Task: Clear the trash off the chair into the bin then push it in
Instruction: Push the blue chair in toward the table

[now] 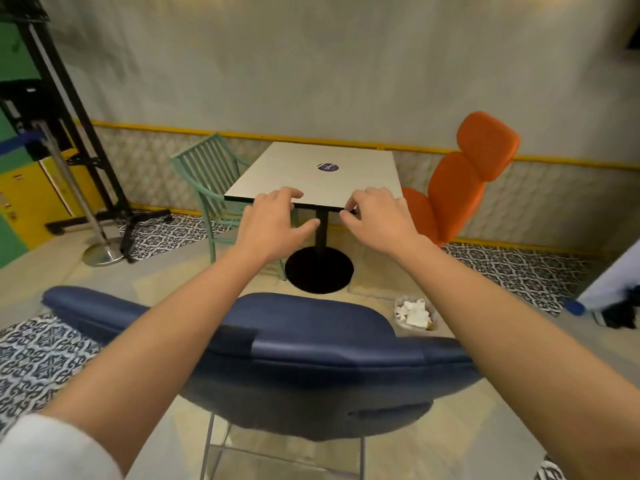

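Observation:
The dark blue padded chair (311,341) stands right below me, its back towards me, and no trash shows on the part I can see. A small bin (414,315) holding crumpled white paper sits on the floor just beyond the chair's right side. Both my arms reach forward over the chair back. My left hand (273,223) is spread with relaxed fingers and holds nothing. My right hand (377,220) has loosely curled fingers and is also empty. Both hands overlap the near edge of the table in view; I cannot tell whether they touch it.
A square white table (294,174) on a black pedestal stands ahead by the wall. A mint green chair (207,168) is at its left, an orange chair (460,181) at its right. A black stand (86,150) and a metal post base (104,254) are at the left.

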Tool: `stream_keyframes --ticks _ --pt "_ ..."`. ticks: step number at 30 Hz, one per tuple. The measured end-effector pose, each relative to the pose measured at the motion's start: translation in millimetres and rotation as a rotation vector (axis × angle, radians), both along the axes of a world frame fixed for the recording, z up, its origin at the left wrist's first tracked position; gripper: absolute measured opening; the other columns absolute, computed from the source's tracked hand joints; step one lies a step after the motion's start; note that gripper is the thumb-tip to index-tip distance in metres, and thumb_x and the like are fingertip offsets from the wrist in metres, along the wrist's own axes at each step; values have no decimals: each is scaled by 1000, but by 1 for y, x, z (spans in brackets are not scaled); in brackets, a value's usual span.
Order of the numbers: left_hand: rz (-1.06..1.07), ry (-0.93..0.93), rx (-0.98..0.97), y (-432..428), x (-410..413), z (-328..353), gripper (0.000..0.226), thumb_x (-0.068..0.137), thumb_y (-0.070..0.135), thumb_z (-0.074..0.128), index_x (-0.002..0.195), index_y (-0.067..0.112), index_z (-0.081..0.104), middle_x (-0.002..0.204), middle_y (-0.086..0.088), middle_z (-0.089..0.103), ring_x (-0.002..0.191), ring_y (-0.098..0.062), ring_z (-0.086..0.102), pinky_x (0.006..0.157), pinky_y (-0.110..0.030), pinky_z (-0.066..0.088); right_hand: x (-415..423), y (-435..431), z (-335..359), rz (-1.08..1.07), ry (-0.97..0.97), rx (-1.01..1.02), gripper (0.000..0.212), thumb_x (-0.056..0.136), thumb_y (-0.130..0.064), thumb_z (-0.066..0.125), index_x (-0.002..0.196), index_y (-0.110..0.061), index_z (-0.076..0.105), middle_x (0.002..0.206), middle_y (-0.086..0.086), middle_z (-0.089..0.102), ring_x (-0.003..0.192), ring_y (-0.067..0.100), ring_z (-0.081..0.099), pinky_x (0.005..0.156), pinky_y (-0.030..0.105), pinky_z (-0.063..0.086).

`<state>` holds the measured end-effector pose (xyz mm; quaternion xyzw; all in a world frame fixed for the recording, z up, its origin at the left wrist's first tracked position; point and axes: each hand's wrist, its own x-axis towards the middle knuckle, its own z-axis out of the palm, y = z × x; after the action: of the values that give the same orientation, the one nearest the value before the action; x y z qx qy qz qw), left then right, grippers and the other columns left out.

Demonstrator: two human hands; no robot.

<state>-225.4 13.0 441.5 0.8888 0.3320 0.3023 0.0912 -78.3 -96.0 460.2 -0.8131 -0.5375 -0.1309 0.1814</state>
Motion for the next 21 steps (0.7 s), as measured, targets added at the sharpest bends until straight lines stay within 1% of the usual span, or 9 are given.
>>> stream_keyframes --ticks 4,9,14,18,21 --pt "-16 35 30 -17 -25 -3 51 80 46 60 124 23 49 112 2 60 110 -22 49 87 -39 42 -28 -15 -6 43 -17 4 28 89 -39 51 106 -19 59 107 2 59 104 21 50 87 42 39" --pt "-52 36 15 -24 -63 -3 50 81 46 60 124 23 49 114 1 59 109 -21 51 88 -41 44 -58 -27 -10 81 -3 8 30 84 -36 58 110 -20 57 111 1 55 106 20 48 89 41 40" --pt "-96 24 -24 -25 -105 -11 42 84 42 59 120 23 52 108 5 60 106 -18 53 84 -39 47 -87 -39 -14 62 32 20 29 84 -36 57 109 -21 57 110 1 56 105 19 49 88 40 43" --pt "-159 3 -1 -30 -131 -23 29 87 38 56 113 25 57 100 7 62 100 -17 55 82 -37 47 -115 -49 -25 36 17 35 31 83 -40 57 108 -23 57 111 -2 57 107 18 49 87 39 41" --pt "-183 15 2 -34 -148 -35 24 90 38 51 107 25 60 97 8 63 97 -17 55 81 -38 48 -135 -57 -39 35 16 27 33 83 -43 56 108 -22 57 110 -1 55 106 19 50 84 37 39"
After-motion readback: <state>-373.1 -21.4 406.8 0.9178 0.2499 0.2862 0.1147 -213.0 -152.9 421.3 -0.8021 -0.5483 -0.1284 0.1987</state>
